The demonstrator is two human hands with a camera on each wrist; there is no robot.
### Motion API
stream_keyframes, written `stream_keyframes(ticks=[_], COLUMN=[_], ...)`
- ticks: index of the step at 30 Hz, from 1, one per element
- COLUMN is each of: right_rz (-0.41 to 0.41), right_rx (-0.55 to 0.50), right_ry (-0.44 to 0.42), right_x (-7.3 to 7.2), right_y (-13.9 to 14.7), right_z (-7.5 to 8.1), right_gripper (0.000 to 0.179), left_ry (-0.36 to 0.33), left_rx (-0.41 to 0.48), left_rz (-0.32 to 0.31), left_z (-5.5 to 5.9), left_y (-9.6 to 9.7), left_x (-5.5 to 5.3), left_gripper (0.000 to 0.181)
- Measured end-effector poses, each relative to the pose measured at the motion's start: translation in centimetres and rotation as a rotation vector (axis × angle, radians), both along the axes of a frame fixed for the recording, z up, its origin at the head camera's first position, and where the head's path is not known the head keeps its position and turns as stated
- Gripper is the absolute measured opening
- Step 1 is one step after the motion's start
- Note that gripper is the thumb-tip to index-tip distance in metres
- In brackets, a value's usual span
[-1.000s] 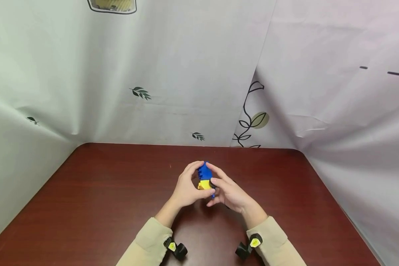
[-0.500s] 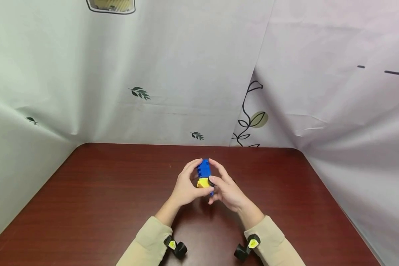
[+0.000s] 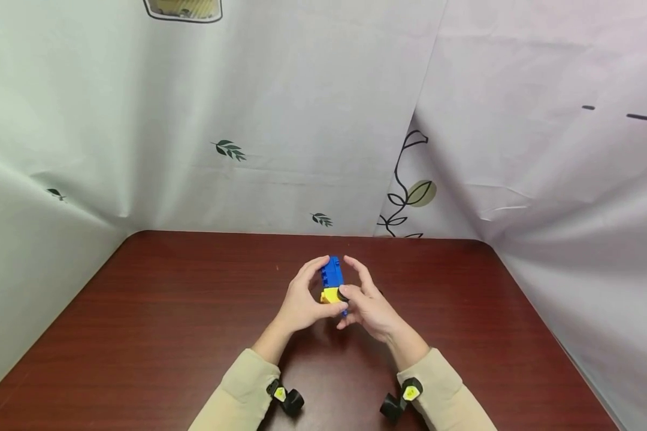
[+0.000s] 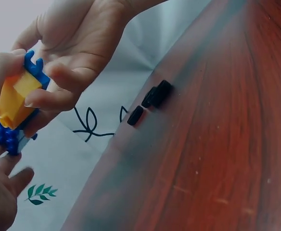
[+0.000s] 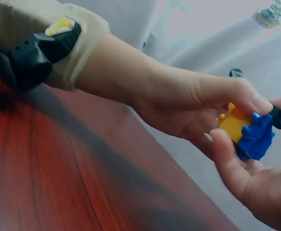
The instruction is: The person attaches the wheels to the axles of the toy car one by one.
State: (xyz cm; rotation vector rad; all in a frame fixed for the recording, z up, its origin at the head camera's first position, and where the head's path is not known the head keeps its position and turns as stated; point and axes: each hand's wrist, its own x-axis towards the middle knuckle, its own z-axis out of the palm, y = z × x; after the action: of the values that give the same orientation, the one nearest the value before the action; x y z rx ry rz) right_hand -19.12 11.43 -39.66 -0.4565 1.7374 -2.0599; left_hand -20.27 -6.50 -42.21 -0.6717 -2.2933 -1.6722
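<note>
My left hand holds a toy of joined building blocks above the table, thumb at the near end and fingers at the far end. A long blue part with studs lies beyond a yellow block. On the toy's right side my right hand holds a small black wheel with its thumb against it. The right index finger stands apart from the blue part. Seen from the left wrist, blue prongs stick out at one end. Fingers hide part of the toy.
Several black wheels lie on the brown table and show in the left wrist view; the right hand mostly hides them from the head camera. A pale printed cloth hangs behind the table.
Both hands have raised the toy slightly away from me. My right index finger has come off the blue part, while the right thumb stays at the black wheel.
</note>
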Motion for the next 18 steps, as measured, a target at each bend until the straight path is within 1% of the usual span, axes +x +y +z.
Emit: stream_keyframes(ticks=[3, 5, 8, 10, 15, 18], right_rz=[-0.021, -0.042, -0.093, -0.141, -0.251, -0.298], right_rx=[0.082, 0.161, 0.281, 0.353, 0.457, 0.505], right_ry=[-0.014, 0.008, 0.070, 0.115, 0.228, 0.304], right_x=[-0.5, -0.8, -1.2, -1.6, -2.3, -2.9], right_y=[0.2, 0.4, 0.7, 1.0, 2.0, 2.9], right_z=[-0.3, -0.5, -0.7, -0.8, -0.9, -1.2], right_gripper=[0.068, 0.067, 0.063, 0.060, 0.047, 0.041], left_ry=[-0.054, -0.089, -0.123, -0.137, -0.170, -0.185], left_rx=[-0.049, -0.077, -0.080, -0.083, -0.106, -0.124], left_rz=[0.015, 0.025, 0.033, 0.044, 0.072, 0.066], left_z=[-0.2, -0.4, -0.9, -1.2, -1.9, -2.1], left_y=[-0.2, -0.2, -0.2, -0.2, -0.2, -0.2], left_x=[-0.1, -0.2, -0.4, -0.5, -0.6, -0.6], left_gripper=[0.088, 0.090, 0.094, 0.094, 0.092, 0.092])
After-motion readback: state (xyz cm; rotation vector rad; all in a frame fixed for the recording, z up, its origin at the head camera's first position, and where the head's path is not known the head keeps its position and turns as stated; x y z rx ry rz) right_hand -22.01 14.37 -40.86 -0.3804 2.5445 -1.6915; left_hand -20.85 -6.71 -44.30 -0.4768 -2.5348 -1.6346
